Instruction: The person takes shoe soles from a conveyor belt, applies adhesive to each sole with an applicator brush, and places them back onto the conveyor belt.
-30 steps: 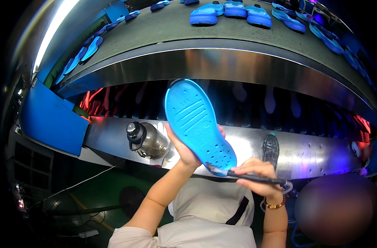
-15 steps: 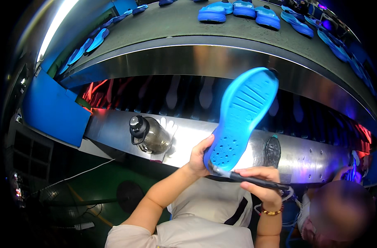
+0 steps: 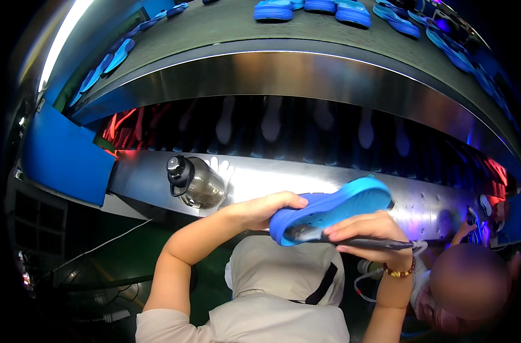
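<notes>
A bright blue shoe sole with a raised rim is tilted on its side in front of me, above the near edge of the metal bench. My left hand grips it at the heel end, thumb along the outer wall. In my right hand is a slim tool with a black handle, like a brush, with a cord at its back end. Its pale tip reaches inside the heel of the sole; the fingers partly hide the sole's inner face.
A dark bottle stands on the metal bench, beside a white glove. Above runs a dark conveyor belt carrying several blue soles. A blue panel is at left. Another person is close on my right.
The sole has been lowered and tipped from upright, its far end swinging down and to the right. My right hand has turned with it, the tool still at the heel.
</notes>
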A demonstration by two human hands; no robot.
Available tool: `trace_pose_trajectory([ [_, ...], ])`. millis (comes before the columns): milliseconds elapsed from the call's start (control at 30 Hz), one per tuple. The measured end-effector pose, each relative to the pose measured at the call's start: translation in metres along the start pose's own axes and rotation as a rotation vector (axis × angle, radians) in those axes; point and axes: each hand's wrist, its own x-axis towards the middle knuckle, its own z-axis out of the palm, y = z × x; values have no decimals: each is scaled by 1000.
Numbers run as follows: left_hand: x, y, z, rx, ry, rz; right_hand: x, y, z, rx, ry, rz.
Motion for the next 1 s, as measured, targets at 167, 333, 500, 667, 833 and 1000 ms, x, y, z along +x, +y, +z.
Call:
trace_pose_trajectory([
  [167,-5,4,-4,280,-13,-53,2,-20,-15,-106,-310,105],
  [333,-11,9,-10,163,28,-9,1,4,-13,2,-69,27],
  [500,-23,5,-18,25,99,38,-14,4,-20,-62,-27,66],
  [667,-29,10,-30,-19,81,100,-20,30,-9,-6,152,101],
  [833,-32,4,-44,-345,-42,251,-24,-8,-7,-45,139,20],
  [1000,40,-47,-33,-629,-166,692,-7,36,28,32,467,200],
])
